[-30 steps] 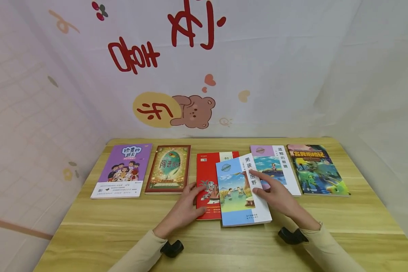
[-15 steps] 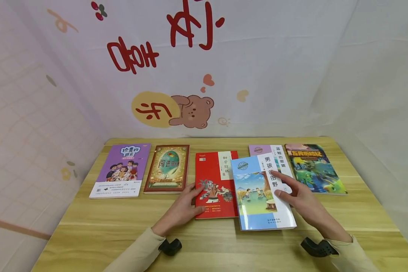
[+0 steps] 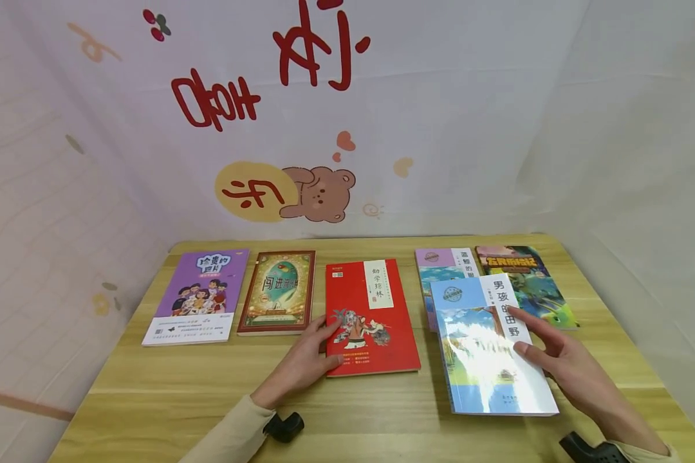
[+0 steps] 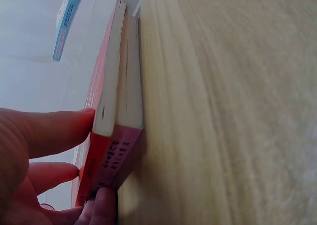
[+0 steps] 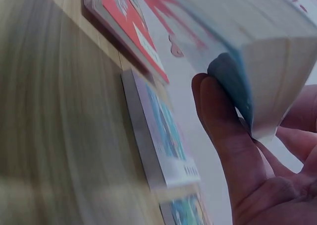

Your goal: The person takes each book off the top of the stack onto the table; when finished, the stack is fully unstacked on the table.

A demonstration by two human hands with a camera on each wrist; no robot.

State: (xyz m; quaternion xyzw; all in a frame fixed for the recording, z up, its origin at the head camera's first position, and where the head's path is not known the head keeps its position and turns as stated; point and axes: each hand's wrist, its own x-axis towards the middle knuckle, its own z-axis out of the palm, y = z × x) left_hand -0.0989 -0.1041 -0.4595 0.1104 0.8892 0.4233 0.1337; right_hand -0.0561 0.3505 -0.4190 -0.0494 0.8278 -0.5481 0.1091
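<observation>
My right hand (image 3: 579,366) grips the right edge of a blue and white paperback book (image 3: 486,347), raised off the table. In the right wrist view, my fingers (image 5: 233,145) lie under that book's thick page block. My left hand (image 3: 295,366) holds the left edge of a red book (image 3: 370,321), with fingertips on its cover. In the left wrist view, a pink-spined book (image 4: 119,148) lies beneath the red one, and lower fingers (image 4: 104,205) touch the spines. The lifted book partly covers a lilac and white book (image 3: 448,262) on the table.
On the left of the wooden table (image 3: 347,424) lie a purple book (image 3: 199,296) and a brown-framed green book (image 3: 277,292). A colourful dinosaur book (image 3: 527,283) is at the far right. White printed cloth (image 3: 440,116) rises behind.
The blue and white book has moved right and nearer me in my right hand, off the red book, whose cover is now uncovered. My left hand stays on the red book.
</observation>
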